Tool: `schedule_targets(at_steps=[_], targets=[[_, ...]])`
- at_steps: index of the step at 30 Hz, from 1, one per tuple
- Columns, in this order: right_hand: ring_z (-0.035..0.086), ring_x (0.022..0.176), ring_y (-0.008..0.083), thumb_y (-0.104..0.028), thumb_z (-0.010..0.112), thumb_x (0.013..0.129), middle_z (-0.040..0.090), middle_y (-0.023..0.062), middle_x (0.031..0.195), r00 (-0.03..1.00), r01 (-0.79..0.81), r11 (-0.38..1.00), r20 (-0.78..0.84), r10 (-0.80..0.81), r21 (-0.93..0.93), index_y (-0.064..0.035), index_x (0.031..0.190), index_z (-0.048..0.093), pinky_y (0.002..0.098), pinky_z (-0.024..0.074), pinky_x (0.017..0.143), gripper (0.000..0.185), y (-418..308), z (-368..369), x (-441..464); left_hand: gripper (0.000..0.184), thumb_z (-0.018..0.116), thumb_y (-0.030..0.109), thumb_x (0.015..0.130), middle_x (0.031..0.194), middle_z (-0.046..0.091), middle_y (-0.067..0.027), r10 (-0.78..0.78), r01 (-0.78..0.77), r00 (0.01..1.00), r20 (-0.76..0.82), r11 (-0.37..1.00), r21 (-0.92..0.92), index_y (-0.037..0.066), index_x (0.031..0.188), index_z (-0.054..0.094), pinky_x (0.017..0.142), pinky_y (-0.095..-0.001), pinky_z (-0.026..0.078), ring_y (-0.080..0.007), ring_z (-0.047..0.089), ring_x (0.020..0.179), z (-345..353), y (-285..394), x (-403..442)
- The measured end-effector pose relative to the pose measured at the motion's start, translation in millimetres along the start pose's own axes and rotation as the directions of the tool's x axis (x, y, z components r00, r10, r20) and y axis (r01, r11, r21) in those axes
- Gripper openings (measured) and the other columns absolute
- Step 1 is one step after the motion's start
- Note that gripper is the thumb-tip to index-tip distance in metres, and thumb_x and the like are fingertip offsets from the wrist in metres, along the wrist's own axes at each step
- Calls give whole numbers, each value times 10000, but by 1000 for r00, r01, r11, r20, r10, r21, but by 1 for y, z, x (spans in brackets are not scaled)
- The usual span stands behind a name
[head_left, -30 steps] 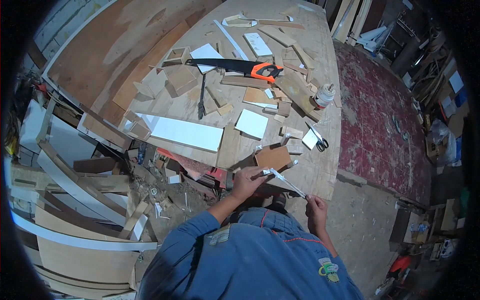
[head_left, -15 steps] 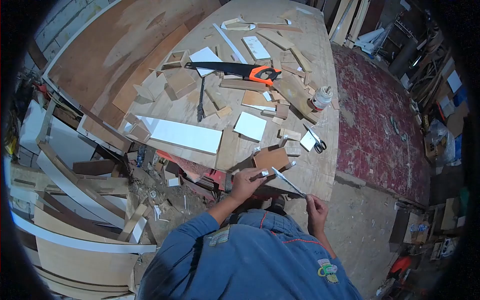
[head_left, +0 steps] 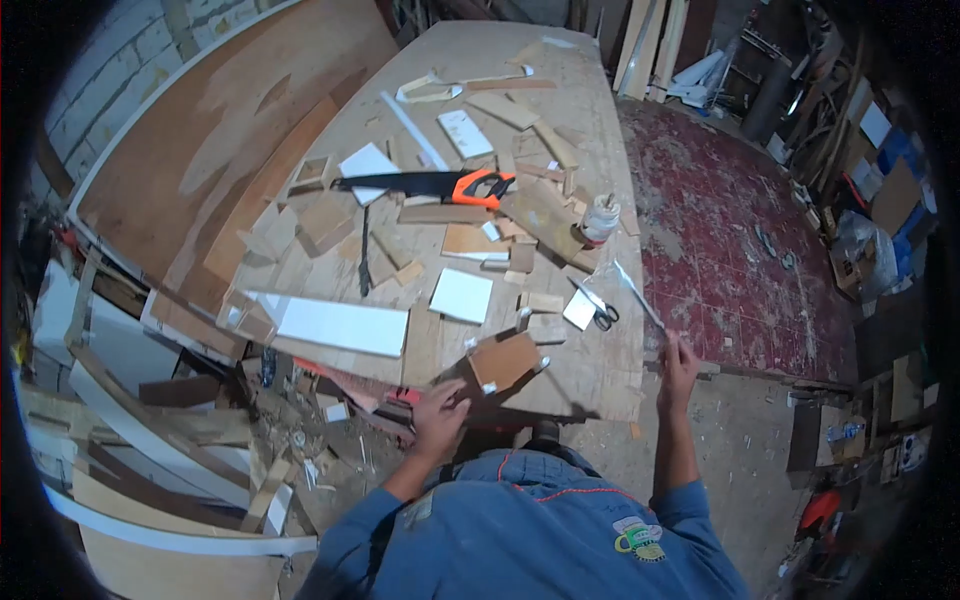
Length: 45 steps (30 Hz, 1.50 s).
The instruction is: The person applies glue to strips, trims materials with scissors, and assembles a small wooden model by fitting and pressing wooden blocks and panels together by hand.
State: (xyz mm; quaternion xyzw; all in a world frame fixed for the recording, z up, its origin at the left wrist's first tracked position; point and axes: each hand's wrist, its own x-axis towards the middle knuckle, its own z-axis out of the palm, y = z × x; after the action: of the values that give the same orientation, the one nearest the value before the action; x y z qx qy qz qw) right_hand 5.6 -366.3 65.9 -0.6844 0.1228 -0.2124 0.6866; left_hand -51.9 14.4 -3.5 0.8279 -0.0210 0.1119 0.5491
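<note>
Big pale plywood table (head_left: 420,325) here, with a black-bladed, orange-handled saw (head_left: 400,183) on it. Small brown wooden piece with white-tipped pegs (head_left: 503,360) sits near the front edge, released left hand (head_left: 440,417) beside it. Right hand (head_left: 680,360) pinches a thin whitish stick (head_left: 638,296).

Block wall (head_left: 125,85), red floor (head_left: 715,235)

The right hand (head_left: 680,362) hides 1 end of stick (head_left: 638,294).
</note>
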Motion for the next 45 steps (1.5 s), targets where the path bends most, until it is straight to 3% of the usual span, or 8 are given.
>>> schedule_targets(at_steps=[4,8,12,23,33,37,42,45], targets=[[571,640,114,-192,595,894,643,59,734,880,443,803,22,-475,-398,21,991,666,256,434,562,245,-29,12,102,292,651,17,795,1069,622,-146,-119,111,987,-108,990,-83,-10,1084,619,810,-302,513,-205,615,954,-10,-7,-17],[648,731,289,-187,608,828,661,180,814,834,495,537,201,-514,-683,-15,898,680,376,493,627,200,-62,46,191,246,619,15,820,1048,627,-143,-194,160,955,-225,974,-158,-20,1064,627,809,-301,510,-196,617,934,-4,-29,-29],[628,751,375,-182,568,765,642,201,795,790,576,135,507,-345,-806,-35,780,676,451,505,663,183,-61,92,254,209,604,15,816,1012,639,-135,-216,202,914,-344,976,-77,-39,1014,643,801,-287,501,-183,630,893,7,-25,-31],[562,975,275,-127,616,693,620,109,976,667,700,-236,735,-118,-674,-94,787,705,405,455,801,133,-10,176,306,203,619,18,797,963,644,-126,-281,284,787,-549,955,-83,-31,991,655,746,-276,515,-171,637,835,46,-10,-37],[613,888,328,-320,663,716,639,143,931,18,921,386,996,83,-49,-105,923,675,424,508,743,299,91,268,179,194,613,25,810,877,654,-75,-371,428,729,-575,903,-40,-22,993,659,700,-243,483,-115,604,765,51,31,-27],[598,947,331,-408,716,700,617,163,979,122,795,600,992,-20,-86,-90,1145,587,394,499,823,562,118,288,126,143,613,29,823,860,652,-65,-362,398,723,-589,915,-74,-21,948,658,696,-237,474,-104,595,751,50,35,-26],[565,1009,390,-518,792,568,570,241,1094,200,909,362,978,53,-205,-37,1374,319,430,462,880,1051,144,308,93,111,623,46,828,803,641,-46,-374,429,696,-613,901,-64,-17,914,651,678,-229,461,-85,576,730,41,24,-41],[593,990,328,-375,777,632,617,180,1037,307,830,439,939,152,-343,-74,1247,500,397,482,857,739,139,316,97,105,623,66,838,765,621,-21,-394,449,677,-622,890,-75,-10,905,649,658,-224,452,-71,559,709,33,27,-47]])
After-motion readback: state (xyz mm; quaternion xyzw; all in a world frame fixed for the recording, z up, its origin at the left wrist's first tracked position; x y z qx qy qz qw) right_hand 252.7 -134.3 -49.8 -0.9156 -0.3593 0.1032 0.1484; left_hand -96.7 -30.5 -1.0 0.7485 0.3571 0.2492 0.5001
